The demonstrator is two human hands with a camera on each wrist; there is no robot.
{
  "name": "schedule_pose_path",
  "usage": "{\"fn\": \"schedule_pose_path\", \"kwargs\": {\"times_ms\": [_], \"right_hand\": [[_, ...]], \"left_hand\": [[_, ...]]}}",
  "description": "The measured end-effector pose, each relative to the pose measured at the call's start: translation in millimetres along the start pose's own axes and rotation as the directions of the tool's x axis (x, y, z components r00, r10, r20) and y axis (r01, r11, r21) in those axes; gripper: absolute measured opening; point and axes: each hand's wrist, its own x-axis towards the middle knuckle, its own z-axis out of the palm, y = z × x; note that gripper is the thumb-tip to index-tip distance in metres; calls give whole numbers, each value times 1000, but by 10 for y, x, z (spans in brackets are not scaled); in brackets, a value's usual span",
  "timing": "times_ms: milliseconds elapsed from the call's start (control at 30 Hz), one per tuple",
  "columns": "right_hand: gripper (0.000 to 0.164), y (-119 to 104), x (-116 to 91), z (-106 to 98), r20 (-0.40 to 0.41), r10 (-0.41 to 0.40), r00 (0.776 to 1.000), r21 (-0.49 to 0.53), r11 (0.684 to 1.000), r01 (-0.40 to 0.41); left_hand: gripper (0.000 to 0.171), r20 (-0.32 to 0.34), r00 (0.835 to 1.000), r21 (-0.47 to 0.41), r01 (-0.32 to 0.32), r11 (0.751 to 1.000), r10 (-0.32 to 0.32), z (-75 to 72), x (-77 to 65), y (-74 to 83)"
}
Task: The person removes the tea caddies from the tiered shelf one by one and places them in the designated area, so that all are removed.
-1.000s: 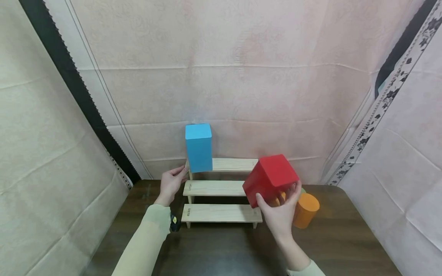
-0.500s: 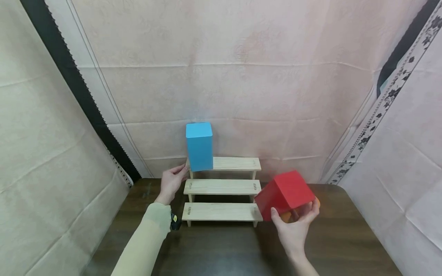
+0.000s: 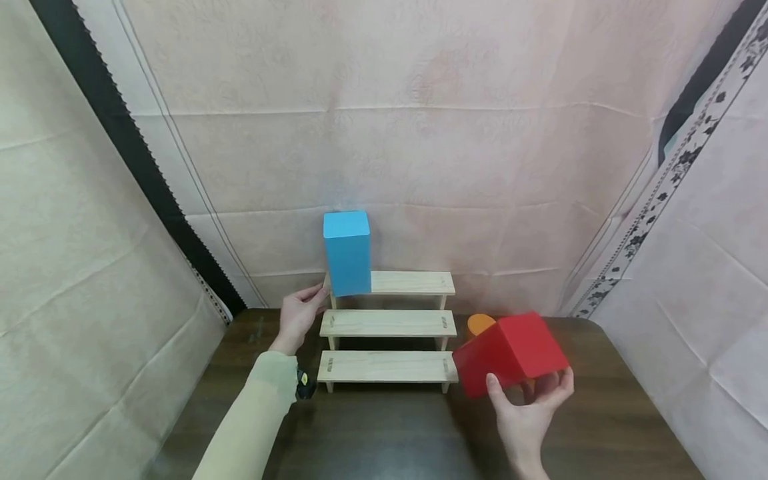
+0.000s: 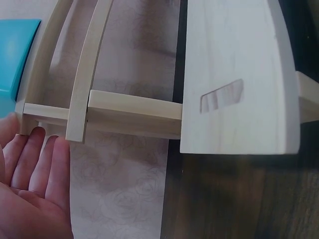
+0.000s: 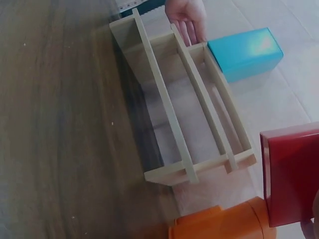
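Observation:
A three-step wooden display stand [image 3: 389, 323] stands at the back of the dark table. My left hand [image 3: 298, 317] holds the left end of its top step; in the left wrist view the thumb lies at the edge and the fingers [image 4: 42, 167] are beneath. On the left part of that top step stands an upright blue block [image 3: 348, 257]. My right hand [image 3: 531, 417] grips a tilted red block [image 3: 510, 353] off the stand's right end. Behind the red block is an orange cylinder [image 3: 480, 324], largely hidden; the right wrist view shows more orange cylinder [image 5: 234, 224] beside the red block.
The brown wooden tabletop [image 3: 384, 433] extends in front of the stand. Pale patterned cloth [image 3: 408, 147] hangs close behind, with more cloth walls at left and right. A black wrist strap [image 3: 305, 385] sits at my left wrist.
My right hand has moved right and downward with the red block, away from the stand's steps. The orange cylinder's top now shows left of the red block. The left hand keeps its place.

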Motion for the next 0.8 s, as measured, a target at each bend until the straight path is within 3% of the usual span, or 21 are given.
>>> {"fn": "schedule_pose_path", "kwargs": {"times_ms": [233, 500, 800], "right_hand": [[116, 17, -68, -70, -29, -38, 999, 37, 999, 39], [113, -82, -166, -139, -71, 35, 997, -5, 999, -35], [111, 34, -171, -254, -113, 71, 991, -61, 995, -78]], "left_hand": [[43, 9, 1000, -3, -9, 1000, 9, -2, 1, 15], [42, 10, 1000, -12, -6, 1000, 6, -4, -4, 21], [42, 6, 1000, 4, -1, 1000, 1, -2, -12, 26]]}}
